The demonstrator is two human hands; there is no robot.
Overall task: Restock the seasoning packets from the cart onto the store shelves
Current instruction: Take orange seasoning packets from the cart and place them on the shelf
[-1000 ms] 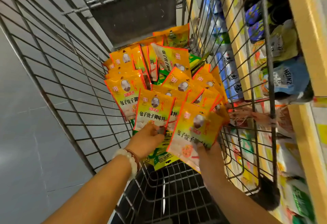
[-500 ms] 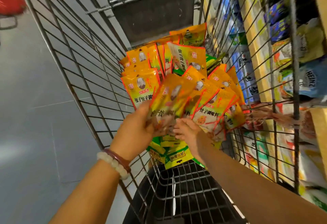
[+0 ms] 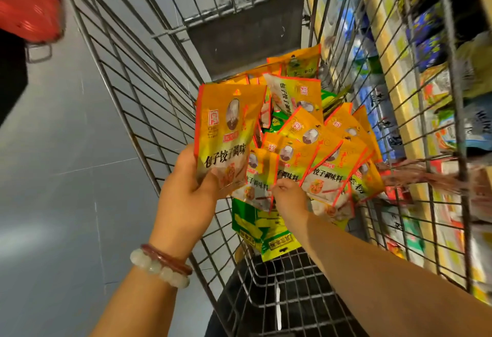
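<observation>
Several orange-and-yellow seasoning packets (image 3: 314, 134) lie piled inside the wire cart (image 3: 149, 102). My left hand (image 3: 186, 198) grips one packet (image 3: 226, 129) by its lower edge and holds it upright above the pile, print toward me. My right hand (image 3: 288, 198) reaches into the pile and pinches the bottom edge of another packet (image 3: 259, 177) just right of the held one. Green packets (image 3: 263, 232) lie under the orange ones at the near end of the cart.
Store shelves (image 3: 394, 51) packed with goods run along the right, just beyond the cart's wire side. Grey floor (image 3: 53, 177) stretches on the left. A red basket (image 3: 26, 6) sits at the upper left. The cart's near end has a folded wire seat (image 3: 279, 296).
My left hand has lifted its packet higher and turned it upright, facing me. My right hand let go of its earlier packet and now pinches another one in the pile. The view shifted left.
</observation>
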